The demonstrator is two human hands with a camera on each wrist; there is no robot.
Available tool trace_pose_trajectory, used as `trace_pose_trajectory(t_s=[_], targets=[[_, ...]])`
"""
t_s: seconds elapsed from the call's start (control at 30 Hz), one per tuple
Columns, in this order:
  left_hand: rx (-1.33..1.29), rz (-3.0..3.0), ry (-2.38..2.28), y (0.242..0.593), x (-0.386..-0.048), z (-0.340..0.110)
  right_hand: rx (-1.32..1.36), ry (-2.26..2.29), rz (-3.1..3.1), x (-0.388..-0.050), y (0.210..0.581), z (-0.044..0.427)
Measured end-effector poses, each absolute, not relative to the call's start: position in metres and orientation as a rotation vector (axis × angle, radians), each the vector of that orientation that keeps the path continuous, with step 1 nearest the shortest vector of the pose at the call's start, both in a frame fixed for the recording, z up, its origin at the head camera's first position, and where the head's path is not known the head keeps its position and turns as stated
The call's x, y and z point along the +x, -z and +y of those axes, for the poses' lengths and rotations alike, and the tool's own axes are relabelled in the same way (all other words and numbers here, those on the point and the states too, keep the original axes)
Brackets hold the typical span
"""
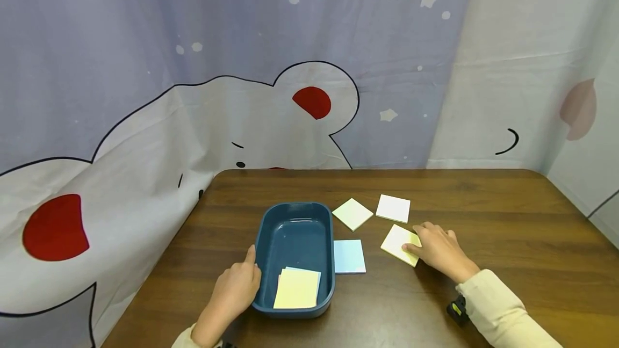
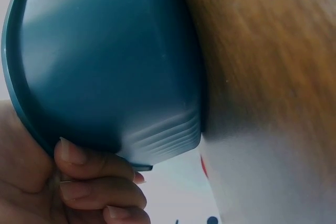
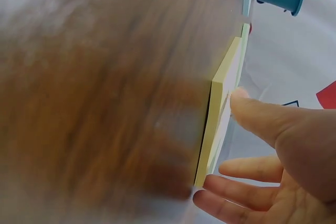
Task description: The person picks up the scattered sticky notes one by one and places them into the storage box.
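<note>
At the left side of the dark blue bin (image 1: 295,240), my left hand (image 1: 235,286) holds its rim; in the left wrist view the fingers of that hand (image 2: 100,187) curl against the outer wall of the bin (image 2: 105,61). My right hand (image 1: 441,251) grips a pale yellow note pad (image 1: 397,240) on the table. The right wrist view has the thumb of my right hand (image 3: 257,156) on the top face of the pad (image 3: 218,114), with fingertips at its edge. Inside the bin, a yellow pad (image 1: 297,289) lies over a blue one.
A light blue pad (image 1: 350,256) lies against the bin's right side. Behind it are a pale green pad (image 1: 353,214) and a white pad (image 1: 394,208). The wooden table (image 1: 503,219) ends at a patterned curtain (image 1: 387,69).
</note>
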State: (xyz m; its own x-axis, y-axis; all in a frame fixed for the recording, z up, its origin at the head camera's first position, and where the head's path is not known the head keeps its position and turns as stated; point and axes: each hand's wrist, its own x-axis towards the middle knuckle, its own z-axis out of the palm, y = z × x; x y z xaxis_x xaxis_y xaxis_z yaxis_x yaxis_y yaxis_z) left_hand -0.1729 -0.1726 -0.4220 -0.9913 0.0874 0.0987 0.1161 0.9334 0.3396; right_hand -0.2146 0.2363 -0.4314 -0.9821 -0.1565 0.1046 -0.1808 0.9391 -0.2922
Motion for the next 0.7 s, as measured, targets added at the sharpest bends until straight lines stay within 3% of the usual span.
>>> trace_pose_trajectory(t_s=[0.7], targets=[[-0.149, -3.012, 0.517, 0.4218, -0.1736, -0.1721, 0.325, -0.569, -3.039, -0.218, 0.4264, 0.2287]])
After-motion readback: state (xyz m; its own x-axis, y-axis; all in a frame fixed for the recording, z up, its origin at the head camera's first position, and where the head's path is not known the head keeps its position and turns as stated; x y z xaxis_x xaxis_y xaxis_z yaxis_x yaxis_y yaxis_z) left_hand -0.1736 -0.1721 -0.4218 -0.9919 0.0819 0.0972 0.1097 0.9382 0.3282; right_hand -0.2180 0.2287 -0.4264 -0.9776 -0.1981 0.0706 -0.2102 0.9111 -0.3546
